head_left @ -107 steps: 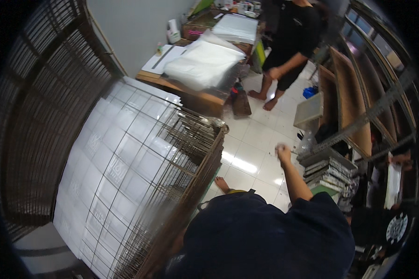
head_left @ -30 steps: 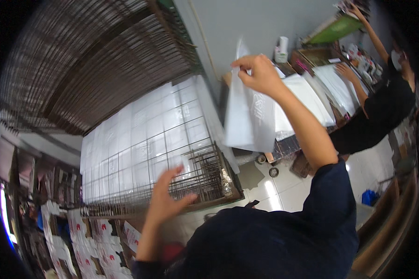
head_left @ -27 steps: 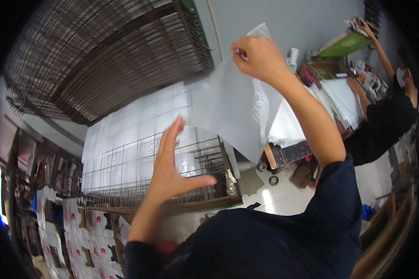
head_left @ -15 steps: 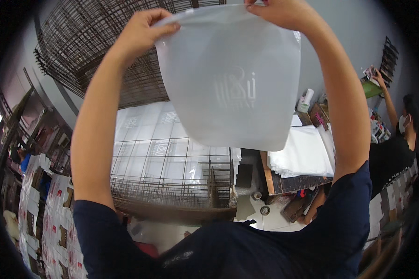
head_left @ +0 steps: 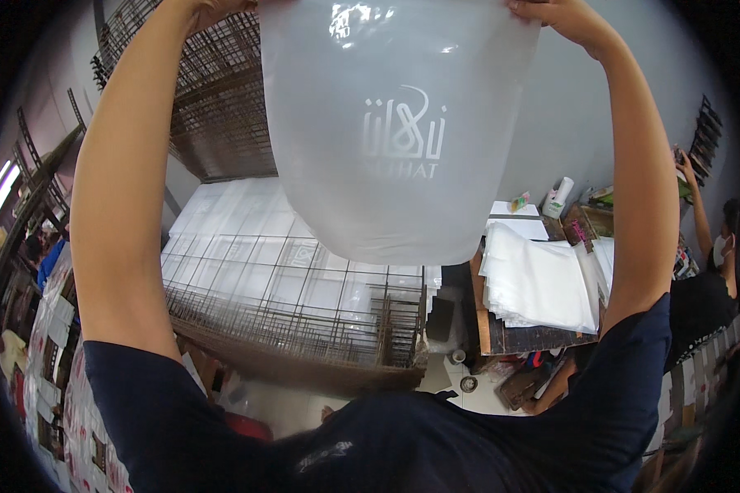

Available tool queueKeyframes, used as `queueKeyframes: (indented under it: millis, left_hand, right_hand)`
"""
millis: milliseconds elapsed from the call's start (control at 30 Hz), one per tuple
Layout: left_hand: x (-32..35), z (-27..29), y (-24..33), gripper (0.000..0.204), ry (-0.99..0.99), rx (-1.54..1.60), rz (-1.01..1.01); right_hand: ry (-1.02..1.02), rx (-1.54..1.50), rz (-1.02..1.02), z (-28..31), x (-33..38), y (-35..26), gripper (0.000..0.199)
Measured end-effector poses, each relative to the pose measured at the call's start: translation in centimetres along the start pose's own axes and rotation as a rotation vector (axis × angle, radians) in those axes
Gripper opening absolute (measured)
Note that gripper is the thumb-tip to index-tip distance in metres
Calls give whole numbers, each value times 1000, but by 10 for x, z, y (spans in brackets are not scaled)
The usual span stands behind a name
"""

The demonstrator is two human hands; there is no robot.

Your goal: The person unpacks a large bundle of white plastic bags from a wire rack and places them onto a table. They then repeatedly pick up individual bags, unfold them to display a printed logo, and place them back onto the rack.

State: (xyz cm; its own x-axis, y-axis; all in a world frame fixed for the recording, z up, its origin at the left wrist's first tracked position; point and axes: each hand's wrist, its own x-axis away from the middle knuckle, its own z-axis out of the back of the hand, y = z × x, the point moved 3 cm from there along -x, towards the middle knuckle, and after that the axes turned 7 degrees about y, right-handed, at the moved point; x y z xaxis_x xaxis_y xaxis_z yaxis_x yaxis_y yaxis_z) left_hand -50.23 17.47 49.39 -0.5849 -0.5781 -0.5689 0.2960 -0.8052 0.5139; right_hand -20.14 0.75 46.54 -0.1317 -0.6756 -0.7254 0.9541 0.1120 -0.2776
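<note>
A translucent frosted plastic bag with a white printed emblem hangs upright before me, stretched wide at its top. My left hand grips its upper left corner, partly cut off by the picture's upper edge. At the upper right corner, my right hand pinches the plastic between thumb and fingers. Below and behind the bag, a wire drying rack carries several similar printed sheets. Part of the rack is hidden by the bag.
Right of the rack, a dark table bears a stack of white bags and a white bottle. More wire racks stand tilted up at the back left. Another person works at far right. Wrapped stacks line the left.
Both hands have moved up and apart, and the bag is pulled wider and flatter, its emblem showing more clearly. The view has shifted slightly.
</note>
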Motion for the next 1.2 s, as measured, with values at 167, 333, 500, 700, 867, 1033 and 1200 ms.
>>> queueKeyframes:
  millis: [167, 333, 500, 700, 867, 1033, 1200]
  left_hand:
    - [-4, 18, -15, 9, -134, 139, 26]
    - [9, -4, -9, 16, -10, 115, 87]
    - [3, -2, -16, 14, -18, 117, 95]
    - [4, -10, -11, 14, 58, 147, 118]
    - [7, -8, -5, 16, 108, 149, 100]
    - [-9, -4, -16, 17, 82, 141, 88]
    - [-8, -15, -9, 19, 140, 185, 82]
  right_hand:
    - [84, -10, -20, 8, -1, -10, 20]
    - [59, -91, 60, 18, -14, 15, 20]
    - [64, -92, 52, 25, -12, 13, 20]
    - [104, -41, 7, 28, -6, 3, 23]
    - [155, 1, -5, 30, -10, 0, 23]
    - [134, -22, 10, 30, -20, 10, 23]
    - [144, 26, -10, 36, -18, 9, 24]
